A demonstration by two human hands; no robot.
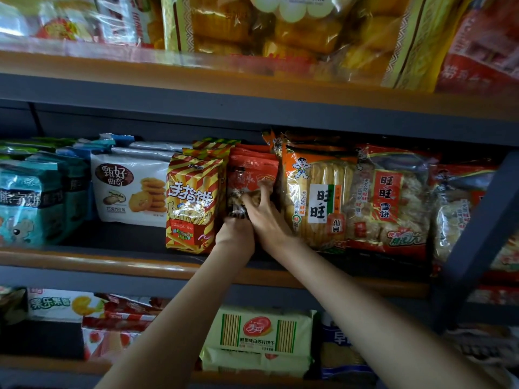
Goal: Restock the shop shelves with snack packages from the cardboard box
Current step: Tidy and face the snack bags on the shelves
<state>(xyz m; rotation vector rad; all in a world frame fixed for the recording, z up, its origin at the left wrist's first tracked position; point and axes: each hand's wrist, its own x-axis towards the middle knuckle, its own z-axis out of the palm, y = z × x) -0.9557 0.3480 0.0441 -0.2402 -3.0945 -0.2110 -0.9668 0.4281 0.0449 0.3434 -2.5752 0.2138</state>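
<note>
Two hands, left hand [235, 231] and right hand [266, 214], grip a red snack bag [250, 175] on the middle shelf [112, 265], wedged between a striped biscuit-stick pack [193, 203] and an orange rice-cracker bag [317, 197].

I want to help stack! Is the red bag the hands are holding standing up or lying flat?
Standing up. The red bag stands on edge between the striped bag and the orange cracker bag, with both hands on its front.
</note>
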